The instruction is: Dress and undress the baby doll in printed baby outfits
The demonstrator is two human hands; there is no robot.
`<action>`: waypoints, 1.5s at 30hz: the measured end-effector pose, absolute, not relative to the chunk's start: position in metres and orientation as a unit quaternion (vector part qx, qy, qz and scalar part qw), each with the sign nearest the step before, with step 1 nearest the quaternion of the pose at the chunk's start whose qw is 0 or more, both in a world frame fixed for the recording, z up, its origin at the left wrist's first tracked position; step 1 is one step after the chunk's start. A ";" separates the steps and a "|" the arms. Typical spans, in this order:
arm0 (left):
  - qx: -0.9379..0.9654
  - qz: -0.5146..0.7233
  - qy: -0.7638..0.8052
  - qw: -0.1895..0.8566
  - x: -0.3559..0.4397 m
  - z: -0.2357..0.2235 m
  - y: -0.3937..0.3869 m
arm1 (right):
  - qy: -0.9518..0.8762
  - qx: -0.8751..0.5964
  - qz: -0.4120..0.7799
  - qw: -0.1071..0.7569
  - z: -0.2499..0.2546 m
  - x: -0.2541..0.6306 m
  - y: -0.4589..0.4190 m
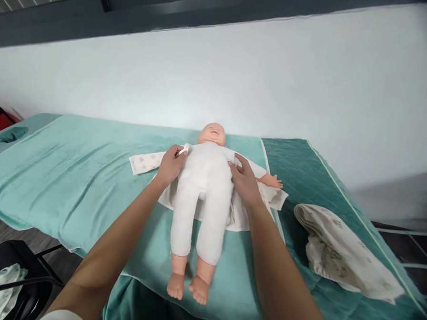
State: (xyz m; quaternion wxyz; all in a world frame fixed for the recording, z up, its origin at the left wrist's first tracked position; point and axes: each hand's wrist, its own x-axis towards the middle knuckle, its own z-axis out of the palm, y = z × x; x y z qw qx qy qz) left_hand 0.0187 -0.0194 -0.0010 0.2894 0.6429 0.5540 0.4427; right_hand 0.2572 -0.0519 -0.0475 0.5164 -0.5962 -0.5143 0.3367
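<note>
A baby doll (206,174) with a white cloth body lies on its back, its head toward the wall and its bare feet toward me. Beneath it, a pale printed baby shirt (239,214) is spread out, one sleeve (143,163) flat at the left. My left hand (172,163) pinches the shirt's white edge beside the doll's shoulder. On the other side, my right hand (244,178) is closed at the doll's upper side, near its outstretched arm. What those fingers grip is partly hidden.
Light green sheeting (73,171) covers the bed, with a darker quilted cover (292,159) at the right. Folded printed baby clothing (344,253) lies there. A white wall (217,79) stands behind. At lower left is a black chair (18,255) holding a white package (2,292).
</note>
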 end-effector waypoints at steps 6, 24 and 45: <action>0.620 0.426 0.607 0.258 0.021 0.017 -0.010 | -0.495 -0.469 0.504 0.530 -0.050 0.247 -0.053; 0.597 0.400 0.422 0.553 0.012 0.070 -0.068 | -0.456 -0.433 0.565 0.534 -0.063 0.237 -0.048; 0.795 0.221 0.535 0.183 0.068 0.060 -0.017 | -0.501 -0.627 0.295 0.518 -0.040 0.278 -0.057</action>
